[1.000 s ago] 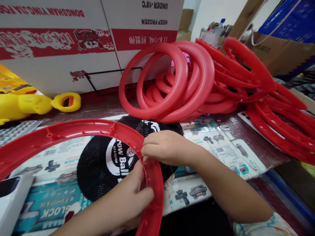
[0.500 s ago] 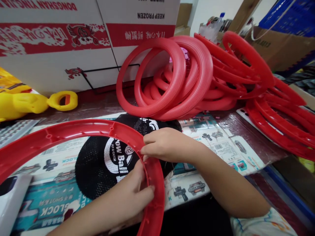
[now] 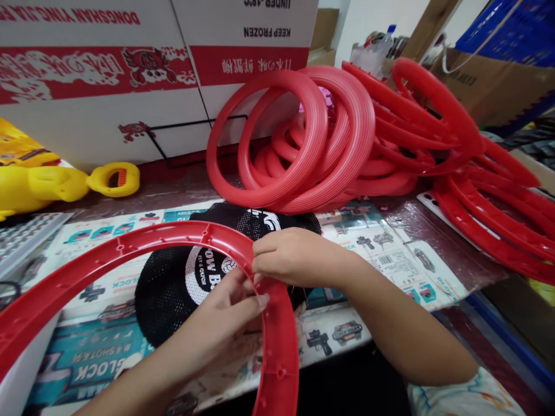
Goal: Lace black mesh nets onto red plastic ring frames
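Observation:
A large red plastic ring (image 3: pixel 280 358), its open, ribbed side facing up, spans the lower left and middle of the view. My left hand (image 3: pixel 236 294) reaches through it from the left and grips its inner edge, thumb over the channel. At the same stretch of the ring, the closed fingers of my right hand (image 3: pixel 281 257) pinch at the channel; anything small between the fingertips is hidden. Below the ring lies a black mesh disc (image 3: pixel 162 306) with white lettering, partly covered by the ring and my hands. Another black mesh piece (image 3: pixel 229 214) shows behind it.
Several ribbed red rings (image 3: pixel 269 193) are heaped at the back, with more open red rings (image 3: pixel 459 214) piled on the right. Printed cardboard (image 3: pixel 368 277) covers the tabletop. A white carton (image 3: pixel 108 124) stands behind. Yellow plastic pieces (image 3: pixel 115 180) lie at the left.
The ring has shifted slightly down and to the right in view. My left hand has slid up along its inner edge, closer to my right fingertips. My right hand has barely moved.

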`<action>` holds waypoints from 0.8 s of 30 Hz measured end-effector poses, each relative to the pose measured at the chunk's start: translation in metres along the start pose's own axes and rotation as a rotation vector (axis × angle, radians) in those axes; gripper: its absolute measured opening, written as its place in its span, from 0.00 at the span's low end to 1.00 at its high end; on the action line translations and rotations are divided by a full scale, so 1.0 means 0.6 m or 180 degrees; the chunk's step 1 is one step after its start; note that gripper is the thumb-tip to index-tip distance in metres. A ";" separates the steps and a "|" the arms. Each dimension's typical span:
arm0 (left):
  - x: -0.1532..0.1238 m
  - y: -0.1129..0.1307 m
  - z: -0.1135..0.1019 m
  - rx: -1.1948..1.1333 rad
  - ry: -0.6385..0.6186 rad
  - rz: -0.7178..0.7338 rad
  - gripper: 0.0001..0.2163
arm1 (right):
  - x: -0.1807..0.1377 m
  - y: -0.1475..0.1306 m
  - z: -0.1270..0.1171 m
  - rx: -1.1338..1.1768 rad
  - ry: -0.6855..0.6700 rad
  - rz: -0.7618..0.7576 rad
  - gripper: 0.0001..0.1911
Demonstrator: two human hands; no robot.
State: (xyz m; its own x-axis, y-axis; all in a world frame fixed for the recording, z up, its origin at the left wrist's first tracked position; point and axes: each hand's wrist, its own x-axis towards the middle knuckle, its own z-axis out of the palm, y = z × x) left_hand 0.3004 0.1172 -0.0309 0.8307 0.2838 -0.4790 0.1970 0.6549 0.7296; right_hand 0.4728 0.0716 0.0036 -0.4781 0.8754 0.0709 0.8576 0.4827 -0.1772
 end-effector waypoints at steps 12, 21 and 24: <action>0.000 -0.018 0.003 0.1501 0.0631 0.0454 0.19 | -0.008 -0.012 -0.022 0.0267 -0.0407 0.0121 0.08; -0.001 -0.017 -0.004 0.1688 0.0067 0.0339 0.24 | -0.007 -0.020 -0.012 -0.0182 0.0060 -0.0140 0.11; -0.001 -0.015 -0.004 0.1743 -0.0042 0.0275 0.24 | -0.009 -0.013 -0.005 -0.0358 0.0331 -0.0312 0.13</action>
State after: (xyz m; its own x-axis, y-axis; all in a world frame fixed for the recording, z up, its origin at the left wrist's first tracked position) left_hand 0.2968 0.1128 -0.0379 0.8616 0.3093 -0.4025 0.3668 0.1686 0.9149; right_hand 0.4690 0.0629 0.0074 -0.5432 0.8190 0.1846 0.8265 0.5604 -0.0539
